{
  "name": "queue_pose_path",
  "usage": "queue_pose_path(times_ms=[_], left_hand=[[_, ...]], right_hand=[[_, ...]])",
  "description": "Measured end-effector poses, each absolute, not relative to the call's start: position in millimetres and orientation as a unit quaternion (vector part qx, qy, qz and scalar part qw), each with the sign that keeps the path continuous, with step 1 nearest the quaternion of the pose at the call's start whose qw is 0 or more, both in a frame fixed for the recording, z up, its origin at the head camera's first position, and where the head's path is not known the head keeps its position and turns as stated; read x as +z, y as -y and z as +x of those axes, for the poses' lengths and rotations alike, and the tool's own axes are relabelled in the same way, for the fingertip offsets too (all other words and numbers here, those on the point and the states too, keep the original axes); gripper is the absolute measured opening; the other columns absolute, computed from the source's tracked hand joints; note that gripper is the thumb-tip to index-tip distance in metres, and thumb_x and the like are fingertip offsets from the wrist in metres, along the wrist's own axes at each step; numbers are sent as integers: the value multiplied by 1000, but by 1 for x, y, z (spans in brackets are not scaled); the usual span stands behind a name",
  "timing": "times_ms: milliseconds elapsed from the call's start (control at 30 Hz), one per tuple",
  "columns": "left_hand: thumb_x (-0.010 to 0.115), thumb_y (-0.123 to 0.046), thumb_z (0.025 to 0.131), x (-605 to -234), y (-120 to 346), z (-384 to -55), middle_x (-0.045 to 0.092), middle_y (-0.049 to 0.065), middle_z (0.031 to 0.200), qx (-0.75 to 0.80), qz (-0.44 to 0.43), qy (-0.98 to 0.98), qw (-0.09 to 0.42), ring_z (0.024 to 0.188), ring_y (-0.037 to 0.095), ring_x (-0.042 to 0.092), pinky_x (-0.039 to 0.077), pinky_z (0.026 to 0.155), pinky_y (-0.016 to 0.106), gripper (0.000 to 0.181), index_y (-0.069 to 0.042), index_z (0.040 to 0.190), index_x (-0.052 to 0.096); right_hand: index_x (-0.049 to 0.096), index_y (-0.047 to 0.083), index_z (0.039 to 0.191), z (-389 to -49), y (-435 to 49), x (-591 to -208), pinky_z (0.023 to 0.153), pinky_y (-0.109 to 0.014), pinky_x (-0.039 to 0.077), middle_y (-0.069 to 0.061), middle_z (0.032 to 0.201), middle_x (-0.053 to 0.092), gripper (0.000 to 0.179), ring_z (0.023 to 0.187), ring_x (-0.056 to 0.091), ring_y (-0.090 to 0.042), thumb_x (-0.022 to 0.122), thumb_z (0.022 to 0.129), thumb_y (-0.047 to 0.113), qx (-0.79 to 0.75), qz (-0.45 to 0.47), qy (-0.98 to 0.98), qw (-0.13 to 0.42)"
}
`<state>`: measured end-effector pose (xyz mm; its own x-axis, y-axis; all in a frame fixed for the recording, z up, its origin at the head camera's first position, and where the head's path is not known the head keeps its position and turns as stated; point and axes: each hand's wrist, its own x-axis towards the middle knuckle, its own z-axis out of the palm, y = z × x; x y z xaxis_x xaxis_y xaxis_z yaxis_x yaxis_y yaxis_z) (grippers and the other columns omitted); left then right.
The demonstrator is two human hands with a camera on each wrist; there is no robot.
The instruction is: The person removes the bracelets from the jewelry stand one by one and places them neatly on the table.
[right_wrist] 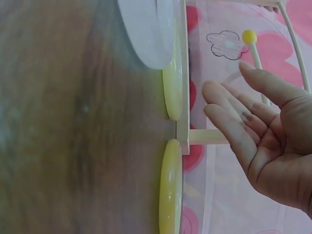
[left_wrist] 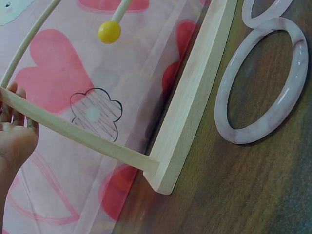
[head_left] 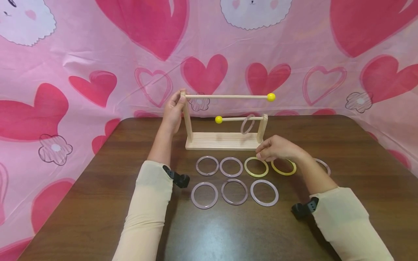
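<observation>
A wooden stand (head_left: 222,141) carries two rods with yellow ball ends. My left hand (head_left: 174,110) grips the top of its tall left post (left_wrist: 78,127). One pale purple bangle (head_left: 248,124) hangs on the lower rod (head_left: 232,119), near the short right post. My right hand (head_left: 279,148) is above the table by the stand's right front corner, over a yellow bangle (head_left: 256,175) and a second yellow bangle (head_left: 284,174). In the right wrist view its fingers (right_wrist: 234,126) are loosely bent with nothing between them.
Purple bangles lie flat before the stand: a back-row bangle (head_left: 207,175), one beside it (head_left: 231,175), and three in front, including the nearest left one (head_left: 204,207). Another bangle (head_left: 324,165) is partly hidden behind my right forearm. A pink heart-patterned cloth (head_left: 261,47) hangs behind the brown table (head_left: 114,203).
</observation>
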<state>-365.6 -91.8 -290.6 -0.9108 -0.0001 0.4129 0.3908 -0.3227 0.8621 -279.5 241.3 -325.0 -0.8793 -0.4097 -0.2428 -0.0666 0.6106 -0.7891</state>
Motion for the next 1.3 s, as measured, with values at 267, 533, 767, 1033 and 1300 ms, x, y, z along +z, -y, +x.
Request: queue_pose_path(times_ms=[267,533,767,1033,1300], left_hand=[[46,-7,96,-290,92,-365,56,-4,92,-799,-170,563,123,96,20,47,38,85,23,20,-4,113,55],[45,-6,96,-290,91,-367,56,-4,94,-796,-167,569,123,94,16,49,38,85,23,28,5,121,48],[44,-6,96,-290,91,-367,55,-3,95,-795,-165,570,123,95,16,49,38,86,23,28,6,122,47],[44,-6,96,-290,91,-367,56,-4,94,-799,-167,565,122,99,23,47,38,86,23,26,4,120,48],[44,-6,97,-291,92,-367,56,-3,95,-796,-173,567,123,100,23,46,37,86,23,33,10,125,42]], right_hand=[[54,-14,118,-283,-233,-324,79,-37,50,-22,101,65,45,92,63,-26,66,86,15,-465,-113,-867,142],[55,-10,119,-285,-229,-321,78,-37,51,-20,103,65,46,93,63,-31,66,86,19,-436,-118,-887,101],[58,-5,119,-288,-224,-317,79,-41,49,-17,101,66,43,91,64,-29,65,86,22,-388,-124,-911,70],[63,-1,115,-295,-211,-312,74,-38,49,-15,99,67,38,85,65,-24,65,86,23,-344,-123,-931,16],[66,-1,110,-304,-203,-310,66,-32,50,-14,93,68,35,82,65,-25,65,86,24,-346,-115,-931,3]])
